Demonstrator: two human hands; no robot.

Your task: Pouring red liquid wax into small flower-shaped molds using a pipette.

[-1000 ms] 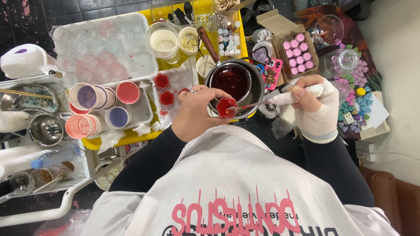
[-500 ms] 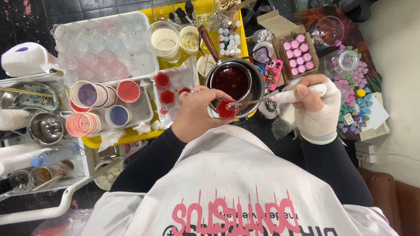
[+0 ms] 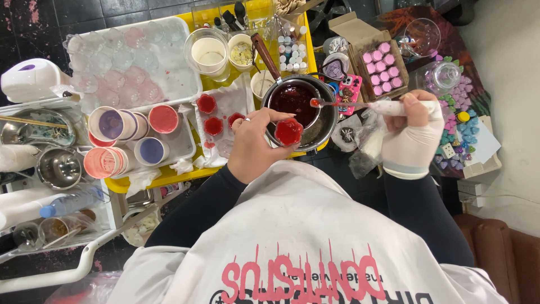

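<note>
My left hand [image 3: 253, 147] grips a small red-filled mould [image 3: 288, 132] at the near rim of the pot [image 3: 323, 121]; my gloved right hand [image 3: 413, 135] clamps a spoon [image 3: 349, 104] above it. Three filled moulds [image 3: 212, 115] sit left; clear ones [image 3: 121, 56] remain unfilled.

An open brown cardboard box [image 3: 376, 59] is sitting just to the right of the steel pot [image 3: 323, 121], holding rows of small pink pieces. A crumpled clear plastic bag [image 3: 363, 149] is lying just below and right of that pot, and a plastic water bottle with a blue cap [image 3: 67, 202] is lying far to its left.
</note>
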